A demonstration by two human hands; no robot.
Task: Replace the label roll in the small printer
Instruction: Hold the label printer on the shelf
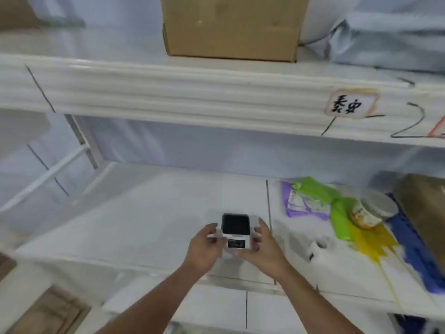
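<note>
Clamped on small white printer (235,235) from both sides, left hand (204,247) and right hand (264,247), held just above white shelf (144,213), dark square top facing up, small front screen unreadable, frame blurred, white roll (318,247) nearby right, details unclear.

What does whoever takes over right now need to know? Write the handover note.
Left hand: grips the printer on its left side.
Right hand: grips its right side.
Printer: held over the lower shelf, dark top facing up; blur hides whether the lid is open.
White roll-like item: lies on the shelf right of the hands, possibly the label roll.
Done: printer in hand.
Left: open it, swap rolls, close.
</note>
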